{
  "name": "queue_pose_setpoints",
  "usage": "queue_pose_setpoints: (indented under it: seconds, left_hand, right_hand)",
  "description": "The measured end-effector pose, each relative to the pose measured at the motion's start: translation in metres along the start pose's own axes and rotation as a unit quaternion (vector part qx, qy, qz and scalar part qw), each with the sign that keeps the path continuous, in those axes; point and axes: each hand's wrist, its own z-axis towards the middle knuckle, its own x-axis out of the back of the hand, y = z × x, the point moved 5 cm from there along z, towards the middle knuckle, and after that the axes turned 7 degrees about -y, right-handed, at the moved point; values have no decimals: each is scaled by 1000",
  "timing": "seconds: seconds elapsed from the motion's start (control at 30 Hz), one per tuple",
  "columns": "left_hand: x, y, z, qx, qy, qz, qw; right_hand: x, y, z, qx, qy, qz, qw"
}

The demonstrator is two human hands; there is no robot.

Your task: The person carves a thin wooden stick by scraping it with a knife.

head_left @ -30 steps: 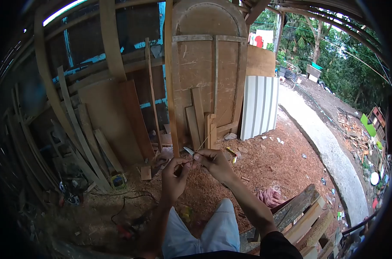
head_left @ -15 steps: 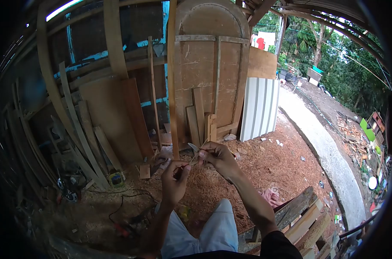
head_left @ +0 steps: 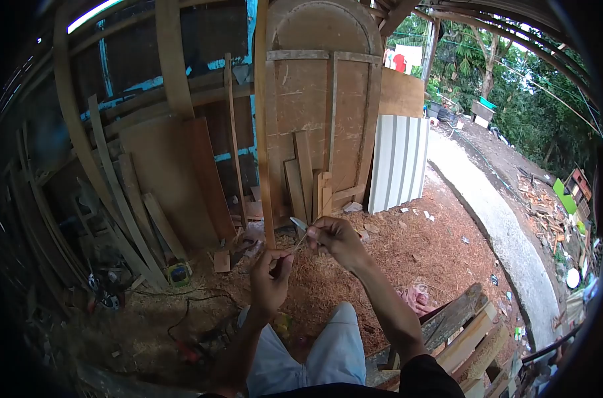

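Note:
In front of my knees, both hands are raised close together. My right hand (head_left: 340, 244) is closed around a small knife (head_left: 298, 223); its pale, pointed blade sticks out to the upper left, and the grip is hidden by my fingers. Finger and thumb of my left hand (head_left: 271, 277) pinch one end of a thin, light-coloured sliver (head_left: 299, 246), which looks like wood. That sliver slants up from the left fingertips toward the right hand. Whether the blade touches it, I cannot tell.
Wood shavings (head_left: 394, 249) cover the ground. Boards (head_left: 212, 179) and an arched wooden panel (head_left: 301, 93) lean ahead, beside a corrugated sheet (head_left: 399, 162). Stacked timber (head_left: 457, 331) lies close at my right. A dark cord (head_left: 198, 298) runs over the ground at left.
The knife blade now points more steeply downward to the right, with its tip slightly higher. Both hands stay near each other, and the sliver shows more clearly between them. The view has shifted slightly.

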Motion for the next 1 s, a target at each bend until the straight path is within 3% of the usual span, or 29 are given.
queue_pose_setpoints:
  seconds: [0.27, 0.57, 0.63, 0.73, 0.87, 1.0]
  left_hand:
    - [3, 5, -4, -7, 7, 21, 1000]
    - [20, -16, -18, -18, 14, 70, 997]
    - [29, -34, -30, 40, 25, 96, 994]
    - [43, -47, -42, 108, -18, 67, 992]
    - [50, -62, -41, 114, -4, 13, 993]
    - [40, -63, -20, 193, 6, -84, 978]
  right_hand:
    - [6, -10, 5, -16, 15, -3, 1000]
    - [-4, 33, 22, -37, 12, -11, 999]
    - [13, 27, 20, 13, 154, -63, 986]
    - [55, 38, 29, 24, 188, 18, 982]
    - [54, 33, 22, 18, 193, 61, 979]
    - [21, 38, 10, 9, 149, 40, 988]
